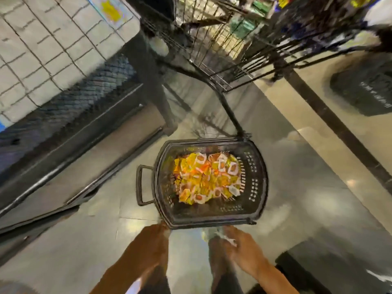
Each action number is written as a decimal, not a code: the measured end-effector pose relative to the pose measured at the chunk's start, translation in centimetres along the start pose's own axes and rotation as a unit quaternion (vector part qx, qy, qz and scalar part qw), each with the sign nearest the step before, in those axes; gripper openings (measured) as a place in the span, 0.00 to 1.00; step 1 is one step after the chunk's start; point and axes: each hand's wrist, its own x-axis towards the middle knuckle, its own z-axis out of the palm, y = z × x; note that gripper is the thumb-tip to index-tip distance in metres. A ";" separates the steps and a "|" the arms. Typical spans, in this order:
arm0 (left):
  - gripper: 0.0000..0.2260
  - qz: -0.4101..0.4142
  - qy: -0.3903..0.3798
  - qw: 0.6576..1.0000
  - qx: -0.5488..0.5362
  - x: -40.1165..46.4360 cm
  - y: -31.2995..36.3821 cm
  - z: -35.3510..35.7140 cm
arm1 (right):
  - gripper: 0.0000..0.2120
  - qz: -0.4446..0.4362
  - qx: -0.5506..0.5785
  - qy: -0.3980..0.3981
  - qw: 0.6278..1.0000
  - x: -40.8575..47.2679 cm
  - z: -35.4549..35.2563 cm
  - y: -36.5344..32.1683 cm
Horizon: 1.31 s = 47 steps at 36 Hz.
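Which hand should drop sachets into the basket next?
Right. The right hand grips what look like pale sachets just short of the basket rim; the left hand sits at the rim's near corner, carrying nothing visible.

The basket (257, 183) is black, its walls dotted with rows of small slots. The packets (203, 179) heaped inside are yellow and orange with white borders. The floor (307, 187) is glossy grey tile crossed by a dark stripe (331, 115). The wire cart (222, 66) is black, and the cartons (42, 49) are pale, gridded by dark lines.

Left hand (156, 234) and right hand (241, 249) reach forward and down, fingers blurred.
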 end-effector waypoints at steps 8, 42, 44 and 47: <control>0.21 0.035 0.023 0.999 -0.033 14.4 -1.3 7.3 | 0.15 -0.009 0.007 -0.015 1.000 15.3 0.6 5.5; 0.33 0.098 0.106 0.985 -0.091 33.9 -6.7 14.0 | 0.26 0.094 0.420 0.029 0.902 35.5 6.9 8.9; 0.30 0.083 0.109 0.983 -0.123 33.5 -6.3 13.7 | 0.28 0.093 0.440 0.039 0.892 34.0 6.0 7.9; 0.21 0.017 0.084 0.974 -0.209 32.9 -5.5 13.0 | 0.26 0.092 0.472 0.043 0.876 31.4 4.8 6.2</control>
